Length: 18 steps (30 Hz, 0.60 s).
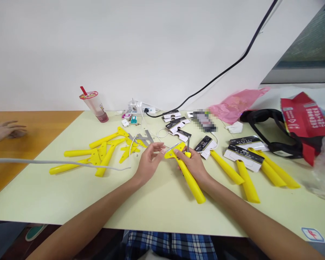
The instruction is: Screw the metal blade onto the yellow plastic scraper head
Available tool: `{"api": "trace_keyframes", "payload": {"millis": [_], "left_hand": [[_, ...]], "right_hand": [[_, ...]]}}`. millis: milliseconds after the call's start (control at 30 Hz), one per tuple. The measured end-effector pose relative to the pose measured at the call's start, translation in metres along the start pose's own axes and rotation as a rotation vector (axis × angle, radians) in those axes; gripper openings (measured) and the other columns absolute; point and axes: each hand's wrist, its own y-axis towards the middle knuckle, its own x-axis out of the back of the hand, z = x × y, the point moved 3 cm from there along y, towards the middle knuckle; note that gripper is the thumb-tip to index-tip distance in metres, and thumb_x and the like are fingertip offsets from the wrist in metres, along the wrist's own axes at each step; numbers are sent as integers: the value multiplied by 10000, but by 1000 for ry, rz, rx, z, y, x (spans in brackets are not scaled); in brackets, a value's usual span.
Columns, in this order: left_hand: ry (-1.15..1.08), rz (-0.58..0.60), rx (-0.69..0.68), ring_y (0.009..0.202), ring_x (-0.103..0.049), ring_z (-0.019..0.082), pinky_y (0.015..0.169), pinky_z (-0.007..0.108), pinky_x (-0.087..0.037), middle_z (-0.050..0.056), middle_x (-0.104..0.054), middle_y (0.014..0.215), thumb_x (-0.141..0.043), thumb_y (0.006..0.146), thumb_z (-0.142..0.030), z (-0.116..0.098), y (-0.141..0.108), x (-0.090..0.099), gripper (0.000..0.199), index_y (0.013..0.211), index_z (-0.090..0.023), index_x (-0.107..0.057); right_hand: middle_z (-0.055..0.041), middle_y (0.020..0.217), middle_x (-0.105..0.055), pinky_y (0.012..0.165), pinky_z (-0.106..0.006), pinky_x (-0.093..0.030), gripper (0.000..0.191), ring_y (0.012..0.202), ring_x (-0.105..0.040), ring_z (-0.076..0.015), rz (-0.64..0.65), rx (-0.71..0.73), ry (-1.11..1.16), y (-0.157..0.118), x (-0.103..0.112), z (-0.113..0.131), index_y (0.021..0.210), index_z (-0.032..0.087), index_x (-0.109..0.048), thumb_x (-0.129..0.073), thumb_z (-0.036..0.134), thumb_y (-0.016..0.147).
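My right hand [193, 164] is closed around a yellow scraper [190, 177], its handle slanting down to the right, and also holds a small screwdriver [188, 145] upright. A metal blade [173, 147] lies along the scraper's head. My left hand [148, 162] is at the head's left end, fingers curled and thumb near the blade; whether it grips the blade cannot be made out. Left of my hands lie several yellow handle pieces [105, 159], with loose metal blades [148, 137] and small screws behind them. Scrapers with black-and-white card covers [243, 157] lie to the right.
A tilted cup with a straw [96, 106], a power strip [148, 109] and a pink bag [234, 104] stand along the wall. White and black cables cross the area. A black strapped item [276, 144] lies at right. Another person's hand [7, 130] is at far left.
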Motion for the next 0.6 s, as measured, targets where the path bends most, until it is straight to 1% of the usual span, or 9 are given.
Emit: {"api": "trace_keyframes", "payload": {"millis": [67,133,200,267,367,433,467,533,600], "left_hand": [[179,-35,-212,1078,-663,233,920,374,-544,103,-723,1163,-763,946,-430,-11,-4,0,318,1189,-233,-708],[295,-7,-407,1019,-648,241,933,400,-516,88,-717,1052,-776,933,-345,-23,-9,-3,210,1107,-239,-724],[353,23,-506,1014,-638,254,959,420,-495,82,-705,986,-748,947,-288,-33,-11,-7,102,1035,-240,-736],[409,27,-489,1051,-629,261,993,432,-475,84,-698,1002,-706,972,-268,-40,-7,-12,55,1002,-239,-743],[503,31,-340,1127,-607,276,1041,446,-455,87,-694,1081,-692,980,-308,-46,8,-19,97,995,-246,-765],[556,82,-249,1160,-594,298,1065,465,-446,90,-702,1126,-734,945,-362,-49,22,-27,124,964,-256,-797],[575,128,-219,1163,-593,309,1064,471,-446,92,-711,1130,-766,913,-386,-50,30,-31,136,917,-257,-809],[580,222,-167,1117,-620,315,1005,448,-475,92,-740,1072,-822,844,-409,-53,47,-40,170,824,-241,-809],[563,314,-106,957,-653,278,856,393,-496,76,-758,953,-834,811,-444,-53,61,-47,239,756,-216,-785]], "right_hand": [[48,658,-651,403,-259,-501,481,486,-627,-168,10,-15,5,0,-1,-1,890,249,-579,-864,617,771],[56,642,-635,401,-256,-497,481,479,-622,-166,33,-23,10,-1,-2,-1,886,249,-570,-864,613,774],[63,630,-621,403,-256,-494,488,474,-621,-165,72,-22,16,-2,-5,-1,868,248,-556,-871,606,768],[63,620,-614,412,-260,-495,493,468,-614,-162,110,-6,12,-4,-6,0,851,245,-549,-866,614,770],[44,632,-641,442,-278,-511,464,475,-613,-165,144,26,-14,-5,-8,-1,854,233,-581,-827,623,804],[38,642,-652,467,-286,-521,417,495,-625,-173,167,49,-28,-6,-8,-2,874,225,-614,-808,592,826],[39,643,-649,479,-288,-525,392,507,-630,-176,175,63,-32,-6,-8,-2,880,222,-627,-803,570,832],[44,649,-641,496,-291,-535,359,522,-629,-174,176,88,-26,-7,-8,-2,873,220,-636,-808,531,826],[43,670,-650,509,-300,-547,356,524,-621,-170,170,93,-11,-7,-7,-2,862,220,-630,-828,510,805]]}}
